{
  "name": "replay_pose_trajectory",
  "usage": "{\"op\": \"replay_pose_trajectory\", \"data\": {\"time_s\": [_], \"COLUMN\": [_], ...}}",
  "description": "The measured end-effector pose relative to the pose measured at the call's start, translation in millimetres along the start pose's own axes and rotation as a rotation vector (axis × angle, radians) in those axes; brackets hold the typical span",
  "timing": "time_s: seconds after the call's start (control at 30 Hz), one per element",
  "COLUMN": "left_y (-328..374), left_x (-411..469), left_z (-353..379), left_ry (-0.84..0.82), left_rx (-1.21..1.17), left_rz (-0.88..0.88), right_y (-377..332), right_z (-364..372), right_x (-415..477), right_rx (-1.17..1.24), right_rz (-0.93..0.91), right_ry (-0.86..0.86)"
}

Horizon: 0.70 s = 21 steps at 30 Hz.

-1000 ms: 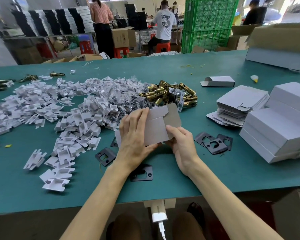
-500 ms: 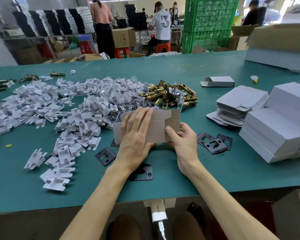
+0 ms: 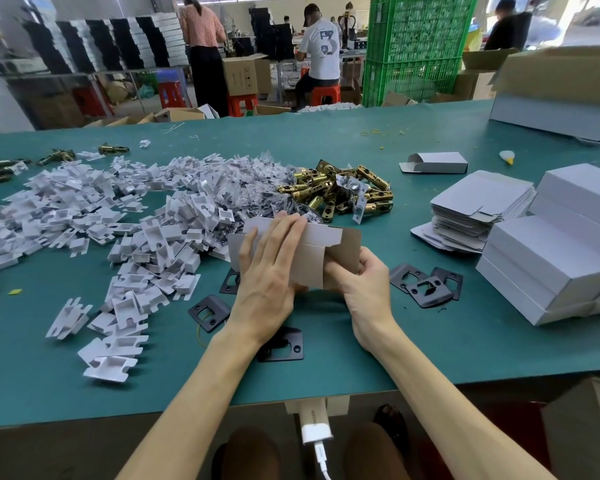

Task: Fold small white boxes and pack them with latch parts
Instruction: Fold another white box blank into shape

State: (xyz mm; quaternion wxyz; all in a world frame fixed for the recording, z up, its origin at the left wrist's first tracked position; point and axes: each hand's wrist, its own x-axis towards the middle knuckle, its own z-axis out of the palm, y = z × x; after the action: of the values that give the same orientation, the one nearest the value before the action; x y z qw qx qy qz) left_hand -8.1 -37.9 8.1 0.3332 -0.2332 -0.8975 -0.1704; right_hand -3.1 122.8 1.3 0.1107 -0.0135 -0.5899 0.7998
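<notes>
The left hand [image 3: 267,285] presses flat-fingered on the half-folded box [image 3: 310,263]; the right hand [image 3: 364,287] pinches its end.

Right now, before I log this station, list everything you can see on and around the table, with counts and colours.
table: one, green, fills the foreground.
cardboard inserts: large pile, white, left and centre.
clear packets: many, dark contents, between inserts and latches.
brass latches: one heap, gold, centre; a few more far left.
strike plates: about six, black; three right of the hands, three by the left hand.
flat box blanks: one stack, white, right.
closed boxes: stacked, white, right edge.
open-ended box: one, white, behind the blanks.
crates: stacked, green, background.
box in hand: one, grey-brown inside, centre.
left hand: fingers flat across the box.
right hand: grips its right end.
</notes>
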Motion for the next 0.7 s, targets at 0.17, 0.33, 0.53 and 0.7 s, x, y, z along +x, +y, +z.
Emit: {"op": "replay_pose_trajectory", "data": {"time_s": [0.17, 0.33, 0.53, 0.7], "left_y": [-0.5, -6.9, -9.3, -4.8], "left_x": [1.3, -1.0, -2.2, -3.4], "left_z": [0.1, 0.5, 0.2, 1.1], "left_ry": [0.111, 0.295, 0.414, 0.356], "left_rx": [-0.041, -0.06, -0.114, -0.132], "left_rz": [-0.004, -0.067, -0.117, -0.033], "right_y": [0.8, -3.6, -4.5, -4.7], "right_z": [-0.3, 3.4, 6.2, 5.5], "right_x": [1.2, -1.4, -4.7, -4.7], "right_rx": [0.06, 0.09, 0.041, 0.081], "right_rz": [-0.012, -0.016, -0.051, -0.059], "right_ry": [-0.023, -0.166, -0.377, -0.39]}}
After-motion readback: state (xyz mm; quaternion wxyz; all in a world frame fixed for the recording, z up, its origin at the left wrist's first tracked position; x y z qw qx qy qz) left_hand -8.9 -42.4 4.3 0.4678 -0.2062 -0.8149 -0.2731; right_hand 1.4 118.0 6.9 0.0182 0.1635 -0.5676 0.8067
